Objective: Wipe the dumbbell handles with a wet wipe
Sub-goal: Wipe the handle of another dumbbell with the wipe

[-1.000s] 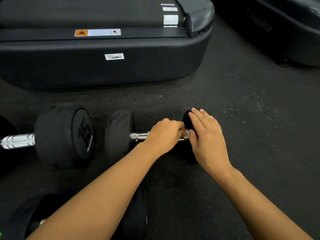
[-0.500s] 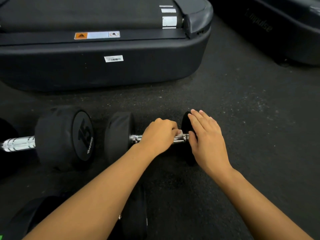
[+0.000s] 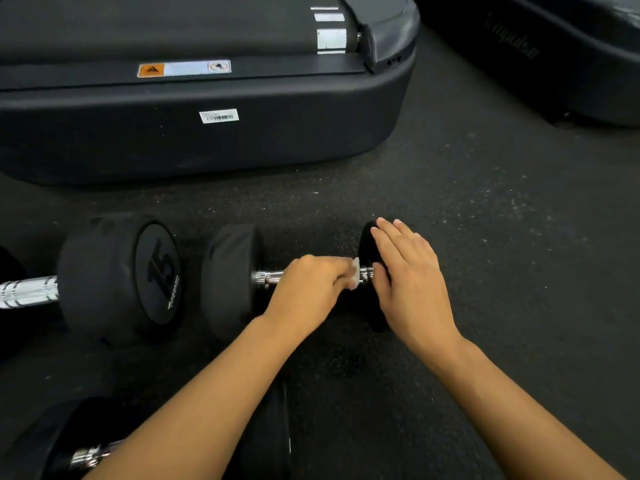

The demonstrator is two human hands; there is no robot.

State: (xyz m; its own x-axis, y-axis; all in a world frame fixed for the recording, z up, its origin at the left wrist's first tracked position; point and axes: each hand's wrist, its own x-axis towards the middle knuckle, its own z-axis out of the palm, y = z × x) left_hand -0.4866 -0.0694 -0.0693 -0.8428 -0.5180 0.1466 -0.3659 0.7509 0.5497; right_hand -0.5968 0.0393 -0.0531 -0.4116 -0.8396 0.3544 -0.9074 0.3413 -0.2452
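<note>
A black dumbbell [image 3: 230, 278] with a chrome handle [image 3: 268, 277] lies crosswise on the dark floor in the middle. My left hand [image 3: 308, 289] is closed around the handle with a white wet wipe [image 3: 355, 277] showing at its fingertips, near the right head. My right hand [image 3: 412, 282] rests flat, fingers together, against the dumbbell's right head [image 3: 365, 247], most of which it hides. The hand covers the middle of the handle.
A second dumbbell marked 15 [image 3: 121, 278] lies to the left with its chrome handle [image 3: 27, 292] running off the edge. A third dumbbell [image 3: 86, 455] sits under my left forearm. A treadmill base [image 3: 207, 133] stands behind, another machine [image 3: 571, 64] at far right.
My left hand slid left along the handle, then back a little toward the right head, and the wipe now shows more at the fingertips. My right hand has stayed on the right head.
</note>
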